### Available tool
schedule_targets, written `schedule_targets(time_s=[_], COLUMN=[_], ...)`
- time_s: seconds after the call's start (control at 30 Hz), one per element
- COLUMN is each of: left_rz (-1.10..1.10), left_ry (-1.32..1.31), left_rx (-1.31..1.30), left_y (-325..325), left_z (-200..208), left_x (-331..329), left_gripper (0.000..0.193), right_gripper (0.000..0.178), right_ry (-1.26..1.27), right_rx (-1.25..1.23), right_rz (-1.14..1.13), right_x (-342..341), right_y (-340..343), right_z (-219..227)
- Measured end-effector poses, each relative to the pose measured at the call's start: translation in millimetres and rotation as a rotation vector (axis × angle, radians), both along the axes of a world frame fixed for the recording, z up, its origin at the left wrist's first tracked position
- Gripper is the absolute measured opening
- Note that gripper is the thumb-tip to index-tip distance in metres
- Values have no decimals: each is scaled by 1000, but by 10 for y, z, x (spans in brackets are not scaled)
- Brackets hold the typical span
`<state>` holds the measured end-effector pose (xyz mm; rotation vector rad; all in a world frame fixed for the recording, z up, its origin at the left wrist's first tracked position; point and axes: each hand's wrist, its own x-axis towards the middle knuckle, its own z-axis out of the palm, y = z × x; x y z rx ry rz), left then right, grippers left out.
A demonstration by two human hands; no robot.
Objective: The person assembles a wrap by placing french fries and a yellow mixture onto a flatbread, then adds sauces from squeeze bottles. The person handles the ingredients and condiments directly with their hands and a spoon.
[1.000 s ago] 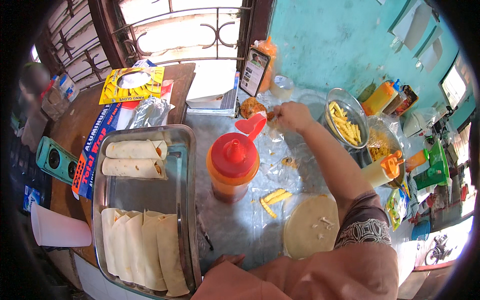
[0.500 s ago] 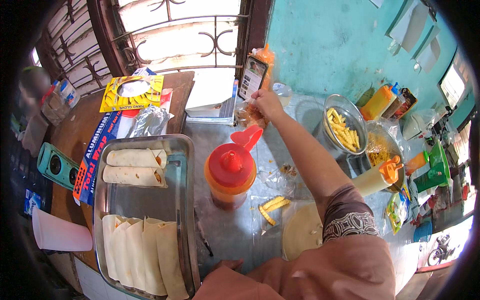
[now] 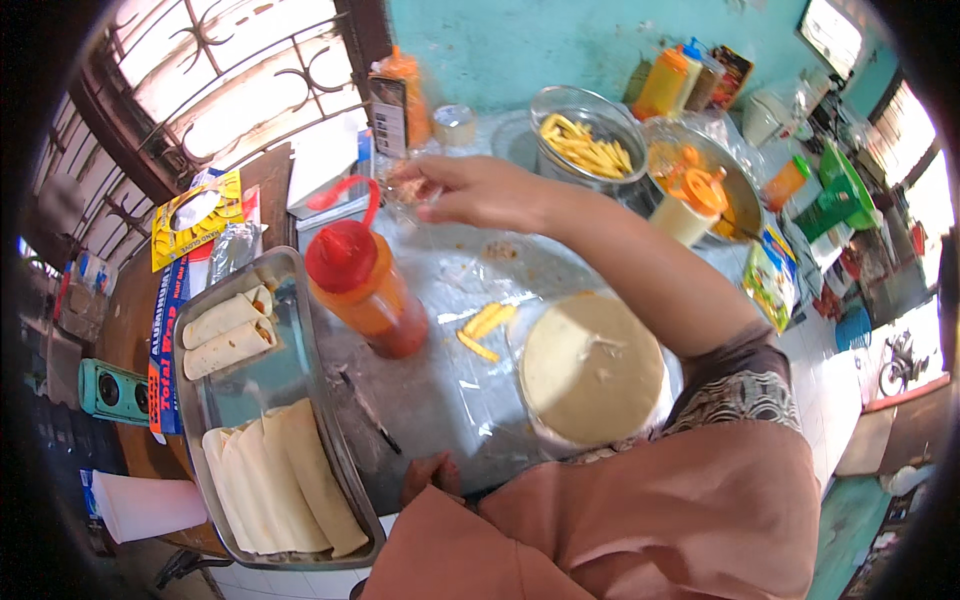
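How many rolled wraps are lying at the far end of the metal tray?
2. One rolled wrap lies at the far end of the metal tray; the second rolled wrap lies beside it, touching. Folded flatbreads fill the near end.

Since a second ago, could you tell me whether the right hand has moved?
Yes. The right hand has swung leftward, away from the glass bowl of fries, and now sits past the red sauce bottle near the white box by the window.

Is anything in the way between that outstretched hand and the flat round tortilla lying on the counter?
Nothing visible blocks it. Between the right hand and the tortilla lie only bare plastic-covered counter and a few loose fries off to one side. The red sauce bottle stands well left.
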<state>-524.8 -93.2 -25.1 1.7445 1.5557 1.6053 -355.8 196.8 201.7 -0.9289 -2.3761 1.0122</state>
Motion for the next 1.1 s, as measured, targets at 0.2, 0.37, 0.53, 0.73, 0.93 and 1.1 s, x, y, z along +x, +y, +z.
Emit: schedule_targets(time_s=[0.2,0.37,0.53,0.73,0.93,1.1], left_rz=[41,-34,-187,-194,-170,-79], left_ry=[-34,90,107,213,465,615], left_rx=[-7,159,119,82,134,148], left_y=[-19,-21,32,89,190,190], left_z=[210,101,199,310,336,339], left_x=[118,93,146,192,324,248], left_gripper=[16,23,34,57,68,71], right_gripper=[89,78,81,67,48,71], right_ry=[96,908,1177,726,1209,650], right_rx=[-234,-264,-467,-669,-1258,-1065], right_rz=[-72,-688,-1724,-1133,-1234,-1243], right_x=[1499,3208,4088,3236,3221,3085], right_y=[-1471,-2809,-4309,-5205,-5058,-5004], right_z=[314,-539,-3120,-5022,-4293,-3878])
